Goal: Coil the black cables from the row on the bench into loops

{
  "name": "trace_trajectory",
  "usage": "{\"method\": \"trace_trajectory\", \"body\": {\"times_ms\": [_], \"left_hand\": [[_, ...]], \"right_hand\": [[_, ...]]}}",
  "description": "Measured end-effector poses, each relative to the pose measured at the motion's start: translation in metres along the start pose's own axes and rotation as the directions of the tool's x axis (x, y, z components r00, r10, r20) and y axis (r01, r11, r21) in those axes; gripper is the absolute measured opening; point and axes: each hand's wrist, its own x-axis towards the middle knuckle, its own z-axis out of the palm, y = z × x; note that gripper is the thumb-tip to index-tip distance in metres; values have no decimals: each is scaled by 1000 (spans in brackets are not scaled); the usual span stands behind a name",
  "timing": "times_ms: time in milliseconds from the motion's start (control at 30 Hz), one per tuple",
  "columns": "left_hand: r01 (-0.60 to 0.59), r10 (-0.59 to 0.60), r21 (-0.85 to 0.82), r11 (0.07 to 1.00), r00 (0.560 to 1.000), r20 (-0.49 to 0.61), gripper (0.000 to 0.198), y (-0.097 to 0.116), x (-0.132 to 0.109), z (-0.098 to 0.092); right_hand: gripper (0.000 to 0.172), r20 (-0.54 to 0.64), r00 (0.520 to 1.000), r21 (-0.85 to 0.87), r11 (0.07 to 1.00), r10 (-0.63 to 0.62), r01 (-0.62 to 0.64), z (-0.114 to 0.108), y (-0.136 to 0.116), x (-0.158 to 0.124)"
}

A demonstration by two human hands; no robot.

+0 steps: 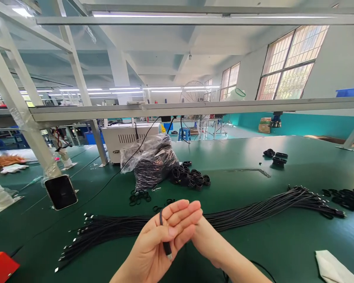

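Observation:
Palm up, my left hand [153, 243] has its thumb pressed on a black USB cable [166, 248], whose metal plug points down out of the grip. A bit of the cord loops over the index finger. Crossing behind it, my right hand [205, 237] touches the back of the left; its fingers are hidden. More black cord curves on the table below the right forearm. Just beyond both hands, a long bundle of black cables [253, 210] with metal plugs at each end lies across the green table [253, 251].
Behind the bundle are coiled black cables [194, 179], a plastic bag of dark items [156, 165] and a white machine [129, 137]. More black loops [349, 199] lie right. A phone [60, 192] leans on a post at left. A red object [1, 267] and white cloth [336, 267] flank the front.

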Motion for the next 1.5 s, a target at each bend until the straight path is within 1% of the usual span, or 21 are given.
{"method": "trace_trajectory", "body": {"times_ms": [67, 133, 167, 233, 300, 367, 467, 533, 600, 667, 733, 800, 867, 900, 967, 1000, 1133, 1267, 1333, 1400, 1500], "left_hand": [[-50, 50, 8, 999, 998, -28, 50, 7, -1, -2], [-70, 72, 29, 997, 995, -63, 49, 11, -1, -4], [-75, 78, 45, 996, 993, -87, 47, 12, 0, -5], [-78, 89, 83, 993, 986, -141, 42, 10, 2, -7], [-91, 112, 121, 988, 977, -181, 41, 6, 4, -9], [-117, 145, 142, 983, 970, -197, 41, 0, 7, -10], [-184, 219, 169, 968, 952, -213, 42, -4, 10, -10], [-227, 273, 211, 951, 935, -225, 41, -3, 12, -10], [-256, 324, 276, 927, 916, -238, 41, -1, 13, -13], [-274, 372, 359, 892, 896, -243, 42, 2, 14, -19], [-257, 396, 440, 860, 882, -258, 44, 7, 15, -28], [-155, 315, 466, 871, 905, -287, 45, 12, 15, -37], [18, 113, 415, 910, 950, -290, 44, 16, 14, -41], [102, 2, 377, 921, 964, -266, 43, 17, 12, -42], [217, -164, 312, 925, 969, -187, 42, 18, 9, -40], [247, -214, 292, 924, 966, -143, 41, 18, 7, -38], [310, -333, 262, 914, 942, 44, 40, 15, 2, -31], [337, -389, 260, 905, 904, 180, 42, 10, 1, -30], [356, -424, 299, 886, 882, 205, 43, 6, 1, -28], [379, -463, 353, 855, 866, 191, 42, 2, -1, -23], [385, -466, 382, 840, 873, 146, 35, -2, -3, -11]], "right_hand": [[22, 180, 980, -40, 996, 82, -76, -1, -4, -6], [20, 335, 921, -208, 969, 199, -134, -4, -10, -14], [23, 374, 891, -323, 937, 258, -135, -6, -14, -18], [33, 372, 866, -529, 843, 333, -97, -10, -21, -27], [46, 313, 885, -653, 755, 344, -63, -13, -26, -34], [57, 269, 908, -705, 708, 322, -43, -13, -28, -37], [64, 282, 902, -716, 697, 326, -28, -9, -25, -36], [62, 327, 877, -717, 697, 352, -12, -6, -23, -35], [53, 336, 861, -752, 659, 382, 1, -6, -24, -37], [35, 326, 866, -796, 604, 379, 35, -12, -28, -42], [20, 324, 885, -809, 583, 334, 77, -21, -35, -49], [12, 305, 924, -792, 600, 229, 112, -32, -44, -53], [14, 225, 973, -763, 631, 58, 139, -40, -52, -55], [18, 174, 984, -745, 648, -38, 157, -43, -55, -55], [23, 86, 980, -695, 694, -180, 188, -47, -59, -53], [25, 51, 975, -666, 720, -214, 193, -47, -59, -52], [24, -74, 967, -557, 814, -246, 164, -47, -53, -42], [22, -177, 949, -462, 873, -260, 153, -44, -42, -29], [22, -188, 949, -408, 899, -254, 160, -41, -38, -24], [23, -175, 956, -342, 925, -236, 166, -39, -35, -20], [23, -153, 967, -236, 958, -202, 162, -37, -29, -14]]}}
